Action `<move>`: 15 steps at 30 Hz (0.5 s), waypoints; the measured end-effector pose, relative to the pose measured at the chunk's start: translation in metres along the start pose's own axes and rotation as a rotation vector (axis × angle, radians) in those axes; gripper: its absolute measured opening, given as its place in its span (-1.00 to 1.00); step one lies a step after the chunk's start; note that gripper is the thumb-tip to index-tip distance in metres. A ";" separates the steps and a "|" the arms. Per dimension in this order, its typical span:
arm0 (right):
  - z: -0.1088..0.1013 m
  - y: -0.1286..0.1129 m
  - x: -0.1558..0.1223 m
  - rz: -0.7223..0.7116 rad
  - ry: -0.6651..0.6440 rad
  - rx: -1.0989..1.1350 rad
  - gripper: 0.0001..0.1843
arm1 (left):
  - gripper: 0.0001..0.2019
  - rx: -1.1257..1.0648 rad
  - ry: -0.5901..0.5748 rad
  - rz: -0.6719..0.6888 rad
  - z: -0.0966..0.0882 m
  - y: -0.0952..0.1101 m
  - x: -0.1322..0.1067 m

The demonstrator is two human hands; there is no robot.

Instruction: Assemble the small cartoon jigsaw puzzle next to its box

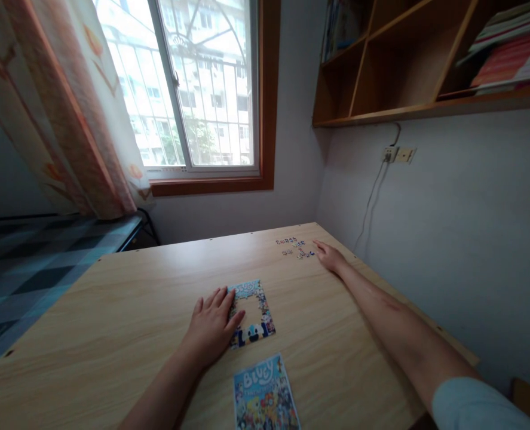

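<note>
A partly assembled jigsaw puzzle lies on the wooden table, its border joined around a gap that shows bare wood. My left hand rests flat with fingers spread, the fingertips on the puzzle's left edge and the thumb over its gap. Farther off, my right hand is stretched to the right side of a scatter of loose puzzle pieces. Its index finger extends toward them, the other fingers are partly hidden, and I see nothing held. Closest to me lies a Bluey picture sheet, matching the puzzle in style.
The light wooden table reaches toward the window. A wall shelf with books hangs at upper right, above a socket with a dangling cord. To the left is a bed with a checked cover, beside a curtain.
</note>
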State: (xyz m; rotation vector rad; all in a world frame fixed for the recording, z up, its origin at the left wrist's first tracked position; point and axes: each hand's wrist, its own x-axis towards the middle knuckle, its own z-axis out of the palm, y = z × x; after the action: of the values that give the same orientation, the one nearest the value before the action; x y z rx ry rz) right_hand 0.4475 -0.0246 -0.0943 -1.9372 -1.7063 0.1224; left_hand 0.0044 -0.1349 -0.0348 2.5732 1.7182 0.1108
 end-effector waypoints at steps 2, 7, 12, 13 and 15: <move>0.000 0.000 -0.001 -0.025 -0.005 0.003 -0.44 | -0.38 0.000 -0.002 -0.002 0.000 0.000 0.000; -0.001 -0.004 -0.004 -0.042 0.012 -0.016 -0.57 | -0.38 -0.004 -0.004 0.003 -0.001 0.001 0.000; -0.001 -0.007 -0.007 -0.026 0.061 -0.027 -0.67 | -0.39 -0.008 -0.023 -0.010 -0.004 0.002 0.000; -0.002 -0.008 -0.008 -0.025 0.072 -0.029 -0.68 | -0.40 -0.011 -0.022 -0.009 -0.004 0.002 0.000; -0.003 -0.008 -0.010 -0.015 0.096 -0.036 -0.67 | -0.40 -0.020 -0.012 -0.005 -0.003 0.002 -0.001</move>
State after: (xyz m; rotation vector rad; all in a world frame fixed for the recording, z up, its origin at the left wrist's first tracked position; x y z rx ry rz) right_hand 0.4396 -0.0343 -0.0910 -1.9236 -1.6709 -0.0070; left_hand 0.0054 -0.1360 -0.0312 2.5498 1.7107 0.1122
